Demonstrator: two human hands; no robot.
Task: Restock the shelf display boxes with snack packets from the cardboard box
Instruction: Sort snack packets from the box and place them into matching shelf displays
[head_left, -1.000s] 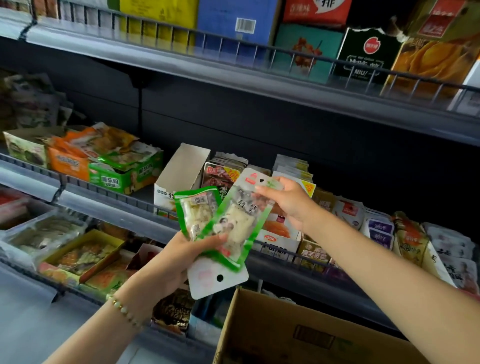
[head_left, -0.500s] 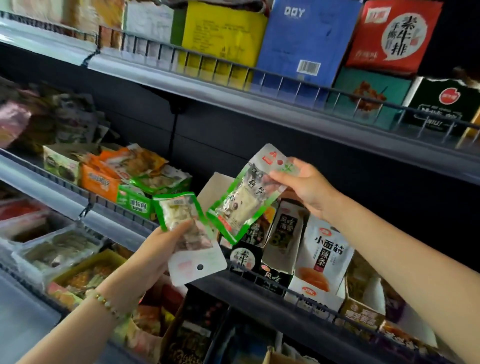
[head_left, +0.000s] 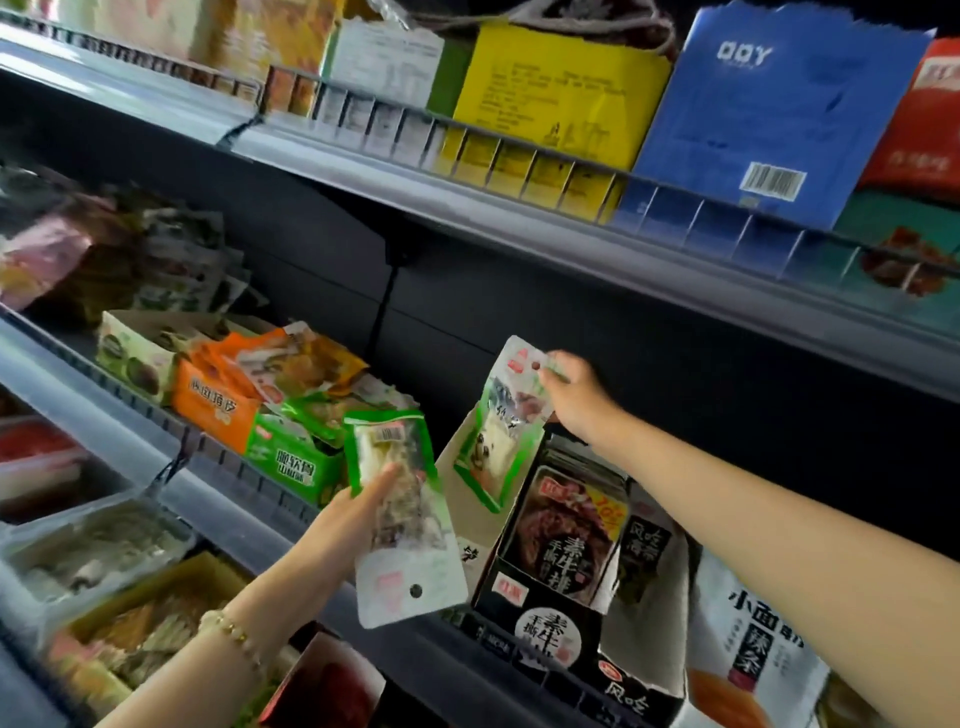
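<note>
The right hand (head_left: 576, 402) pinches the white top edge of a green-bordered snack packet (head_left: 501, 426). The packet hangs tilted in front of an open beige display box (head_left: 454, 499) on the middle shelf (head_left: 228, 512). Lower down, the left hand (head_left: 337, 525) grips a second green-bordered packet (head_left: 400, 499) with the thumb laid across its front. Its white header with the hang hole points downward, and a barcode sticker sits near its top. To the left, a green display box (head_left: 291, 462) reads "脆软骨", next to an orange box (head_left: 213, 410) whose print is blurred. Right of the beige box, a black display box (head_left: 556, 566) reads "手撕素牛排", and a white packet (head_left: 748, 639) reads "小面筋 辣条". On the upper shelf (head_left: 519, 218) a blue bag (head_left: 753, 119) shows "DDY" and a barcode.
</note>
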